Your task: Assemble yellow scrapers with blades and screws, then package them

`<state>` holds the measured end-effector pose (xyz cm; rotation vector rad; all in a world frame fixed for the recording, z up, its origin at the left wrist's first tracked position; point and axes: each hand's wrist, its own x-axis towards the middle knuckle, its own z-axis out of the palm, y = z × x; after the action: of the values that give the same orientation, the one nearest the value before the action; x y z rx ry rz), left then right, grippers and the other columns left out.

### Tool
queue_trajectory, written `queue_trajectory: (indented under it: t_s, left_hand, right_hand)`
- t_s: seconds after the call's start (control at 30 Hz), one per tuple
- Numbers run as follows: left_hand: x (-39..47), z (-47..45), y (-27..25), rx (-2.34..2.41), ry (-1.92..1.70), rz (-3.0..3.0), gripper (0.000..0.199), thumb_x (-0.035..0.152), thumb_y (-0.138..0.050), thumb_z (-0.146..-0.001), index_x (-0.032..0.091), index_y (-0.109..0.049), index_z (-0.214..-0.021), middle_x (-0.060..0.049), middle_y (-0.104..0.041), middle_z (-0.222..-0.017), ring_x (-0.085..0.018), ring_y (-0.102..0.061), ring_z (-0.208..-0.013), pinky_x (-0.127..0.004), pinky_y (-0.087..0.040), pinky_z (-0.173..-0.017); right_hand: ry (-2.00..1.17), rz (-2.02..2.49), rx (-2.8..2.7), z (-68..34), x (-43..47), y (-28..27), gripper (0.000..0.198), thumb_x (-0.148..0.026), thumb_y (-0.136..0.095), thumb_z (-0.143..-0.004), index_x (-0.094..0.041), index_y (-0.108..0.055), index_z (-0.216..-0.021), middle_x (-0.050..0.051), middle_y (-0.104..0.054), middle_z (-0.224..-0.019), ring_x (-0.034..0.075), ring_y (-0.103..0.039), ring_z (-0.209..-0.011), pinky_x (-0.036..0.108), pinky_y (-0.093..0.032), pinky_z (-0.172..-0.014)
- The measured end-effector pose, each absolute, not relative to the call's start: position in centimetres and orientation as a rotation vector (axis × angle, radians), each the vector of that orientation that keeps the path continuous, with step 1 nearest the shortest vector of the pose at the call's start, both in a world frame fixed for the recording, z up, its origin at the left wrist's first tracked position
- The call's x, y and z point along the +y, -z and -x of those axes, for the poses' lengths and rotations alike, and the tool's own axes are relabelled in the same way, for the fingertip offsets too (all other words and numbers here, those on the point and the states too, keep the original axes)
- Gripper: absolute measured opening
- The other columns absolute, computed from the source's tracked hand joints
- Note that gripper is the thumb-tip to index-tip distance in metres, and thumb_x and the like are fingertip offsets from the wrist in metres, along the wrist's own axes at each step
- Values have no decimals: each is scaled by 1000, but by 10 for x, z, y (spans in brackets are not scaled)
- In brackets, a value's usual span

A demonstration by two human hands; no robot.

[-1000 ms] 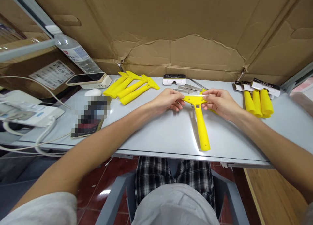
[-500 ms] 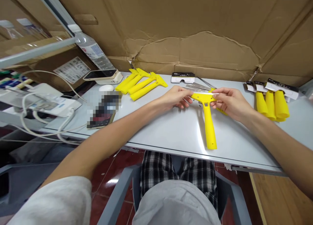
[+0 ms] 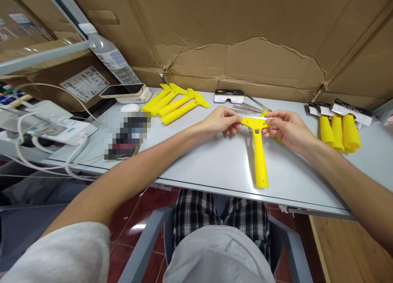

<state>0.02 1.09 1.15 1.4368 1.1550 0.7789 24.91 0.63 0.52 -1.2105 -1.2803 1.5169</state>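
A yellow scraper (image 3: 260, 158) is held by its wide head over the table, handle pointing toward me. My left hand (image 3: 225, 121) pinches the head's left corner between thumb and fingers. At the right corner, my right hand (image 3: 288, 127) grips it the same way. A thin pale strip, perhaps a blade, runs along the head's top edge. Behind the hands lie metal blades (image 3: 249, 107) and a black-and-white box (image 3: 229, 96). Small screws show partly beneath the head. Another yellow piece is mostly hidden behind my right hand.
Several yellow scrapers (image 3: 181, 107) lie at the back left. On the right, yellow handles (image 3: 337, 131) have black-and-white covers on their heads. A phone (image 3: 123, 90), a white mouse (image 3: 130, 108), a power strip with cables (image 3: 66, 127) and a water bottle (image 3: 110, 59) occupy the left side.
The view has shifted slightly, so most things sit a little further left. Both hands keep the same hold on the scraper.
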Motion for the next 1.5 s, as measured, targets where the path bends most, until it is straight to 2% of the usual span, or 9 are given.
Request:
queue_trajectory:
  t_s: [0.33, 0.47, 0.6, 0.93, 1.07, 1.17, 1.23, 1.33, 1.5]
  left_hand:
    - [14, 0, -13, 1155, -812, -1338, 24, 22, -65, -99, 13, -73, -78, -7, -74, -73, -11, -65, -56, -25, -44, -52]
    - [20, 2, -9, 1081, -817, -1170, 23, 31, -68, -101, 14, -75, -88, -10, -78, -82, -11, -65, -58, -25, -45, -53]
    - [21, 4, -7, 1003, -827, -1142, 19, 28, -69, -102, 14, -77, -93, -9, -79, -89, -9, -64, -59, -24, -45, -55]
    - [22, 9, 1, 893, -833, -1211, 23, 26, -78, -98, 14, -66, -81, -2, -68, -73, -10, -64, -61, -21, -47, -54]
    - [23, 8, -1, 930, -817, -1199, 19, 31, -74, -100, 14, -72, -92, -6, -73, -82, -11, -67, -63, -23, -51, -55]
    - [20, 4, -4, 954, -761, -1226, 31, 44, -66, -105, 15, -76, -102, -10, -77, -89, -12, -69, -62, -24, -50, -53]
    - [18, 2, -4, 972, -683, -1314, 40, 49, -61, -107, 14, -76, -94, -10, -76, -81, -12, -67, -58, -25, -47, -50]
    - [16, 0, -3, 996, -606, -1429, 46, 43, -55, -110, 13, -72, -80, -6, -67, -65, -10, -61, -50, -25, -43, -46]
    - [18, 0, 0, 968, -620, -1442, 44, 38, -54, -111, 15, -68, -77, -3, -62, -61, -9, -59, -49, -25, -42, -45]
  right_hand:
    - [-1512, 1169, -1304, -251, 6, -1, 57, -27, -80, -75, -15, -54, -124, 7, -67, -98, 8, -68, -77, 25, -63, -75]
    - [-1501, 1171, -1294, -251, 6, -2, 56, -28, -80, -78, -15, -54, -126, 8, -67, -101, 8, -68, -80, 25, -64, -75]
    - [-1507, 1176, -1281, -251, 6, -4, 54, -26, -77, -79, -15, -53, -127, 8, -66, -100, 8, -68, -78, 25, -63, -73]
    - [-1526, 1155, -1311, -251, 5, -6, 58, -26, -77, -76, -17, -53, -129, 5, -65, -93, 8, -66, -71, 24, -61, -70]
    - [-1511, 1155, -1318, -250, 5, -7, 59, -28, -77, -78, -18, -52, -130, 5, -64, -92, 8, -67, -72, 24, -61, -71]
    - [-1519, 1138, -1320, -249, 3, -5, 62, -29, -79, -78, -18, -51, -132, 6, -66, -97, 8, -68, -75, 24, -63, -74]
    - [-1532, 1137, -1332, -248, 1, -5, 62, -28, -78, -78, -17, -51, -133, 7, -67, -99, 8, -68, -75, 24, -63, -74]
    - [-1555, 1150, -1356, -245, -2, -5, 59, -27, -75, -81, -15, -50, -134, 8, -67, -99, 8, -68, -73, 23, -63, -74]
    - [-1620, 1196, -1336, -244, -2, -8, 50, -27, -66, -89, -13, -49, -134, 12, -68, -108, 11, -71, -75, 24, -62, -70]
